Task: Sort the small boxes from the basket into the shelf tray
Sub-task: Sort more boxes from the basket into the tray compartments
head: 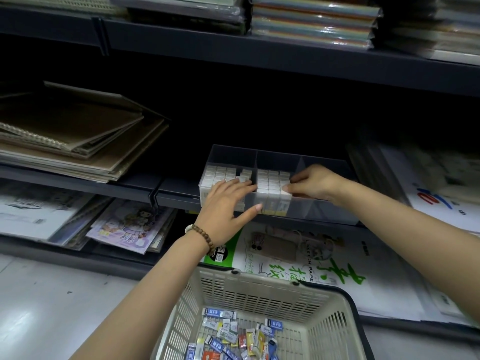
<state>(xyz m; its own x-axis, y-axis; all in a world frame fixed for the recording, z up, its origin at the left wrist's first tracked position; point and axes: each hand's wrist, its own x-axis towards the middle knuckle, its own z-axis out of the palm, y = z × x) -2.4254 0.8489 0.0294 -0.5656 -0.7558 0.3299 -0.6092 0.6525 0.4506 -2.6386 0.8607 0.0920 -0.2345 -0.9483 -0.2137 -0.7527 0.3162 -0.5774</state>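
A clear plastic shelf tray with dividers stands on the middle shelf. Its left and middle compartments hold rows of small white boxes. My left hand lies flat over the left compartment with fingers spread, thumb on the tray's front wall. My right hand reaches in from the right and pinches a white box at the right edge of the middle rows. The right compartment looks bare. Below, a beige basket holds several small blue, white and red packets.
Brown sketchbooks are stacked on the shelf left of the tray. Sketch paper pads lie on the lower shelf under the tray, and picture books lie to the left. The shelf above carries wrapped coloured paper.
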